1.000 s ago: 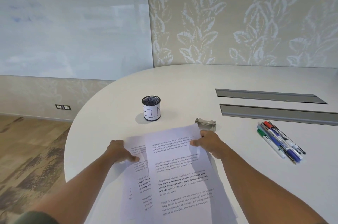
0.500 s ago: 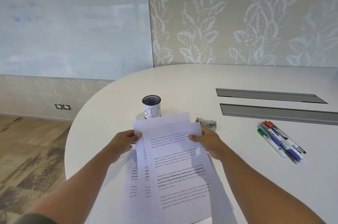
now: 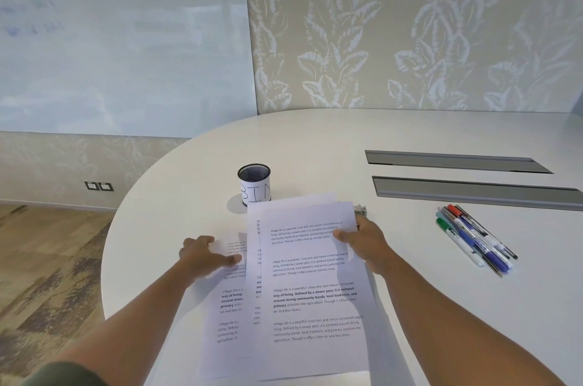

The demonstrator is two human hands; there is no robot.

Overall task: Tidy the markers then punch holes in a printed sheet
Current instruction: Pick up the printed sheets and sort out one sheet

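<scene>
The right hand (image 3: 362, 242) had its grip pinched on the top edge of two printed sheets (image 3: 312, 287), lifted just in front of the mesh cup (image 3: 254, 184). The left hand (image 3: 202, 256) lay flat, fingers spread, pressing a third sheet (image 3: 228, 313) on the desk (image 3: 315, 139). The markers (image 3: 474, 239) lay loose, well right of the cup. The hole punch (image 3: 362, 209) sat just behind the sheets. Two sheets might get punched instead of one, since they overlapped.

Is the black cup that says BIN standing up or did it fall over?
Standing up. The BIN cup sits on the table with its round opening facing upward and its label upright.
</scene>
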